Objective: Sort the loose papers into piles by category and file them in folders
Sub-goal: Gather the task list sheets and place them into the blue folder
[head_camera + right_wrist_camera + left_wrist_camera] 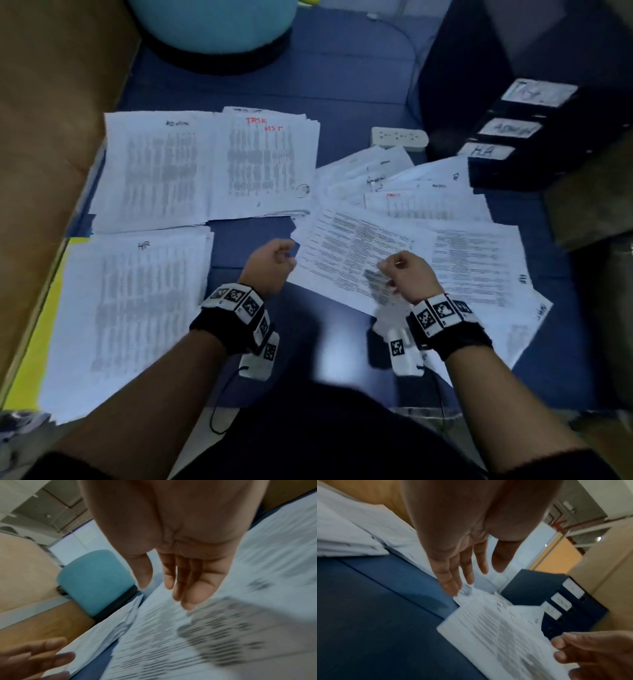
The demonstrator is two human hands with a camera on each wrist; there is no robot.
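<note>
Sorting is partly done on the dark blue surface (342, 85), which looks like padded seating more than a desk. Three neat stacks of white printed sheets lie toward its left edge: one marked "HR" (133, 318) nearest the person, one with a black heading (154, 168) behind it, and one with a red handwritten heading (267, 161) beside that. The loose white printed papers (428, 219) fan out on the right side, overlapping each other. Behind them, near the far right corner, stand three dark blue box folders with white labels (524, 130).

The left hand (270, 263) hovers at the left corner of the top loose sheet (346, 253). In the left wrist view its fingers (452, 574) are straight and relaxed and grip nothing. The right hand (407, 274) hovers over the same sheet, fingers (190, 582) also loose; I cannot tell whether they touch the paper.

I judge the sheets to be very light, thin and floppy, and they slide easily on each other. It seems best to pinch one sheet at a free corner or edge, or to press the fan together first, because a quick pull could drag the neighbours.
</note>
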